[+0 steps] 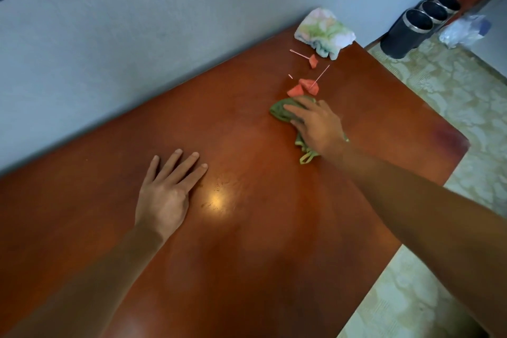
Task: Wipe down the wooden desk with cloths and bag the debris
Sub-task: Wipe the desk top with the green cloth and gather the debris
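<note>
My right hand [315,125] presses flat on a crumpled green cloth [281,111] on the wooden desk [247,228], fingers spread over it. Just beyond the cloth lie red watermelon pieces [304,88] and thin pink toothpicks [319,77]; another red piece [313,60] sits further back. A folded pastel towel [325,31] rests at the desk's far corner. My left hand [167,195] lies palm down on the bare desk, fingers apart, holding nothing.
The desk stands against a pale blue wall [137,35]. Past its far right edge, on the patterned floor [452,90], stand three dark cylindrical bins [408,33] and a crumpled clear plastic bag [463,30].
</note>
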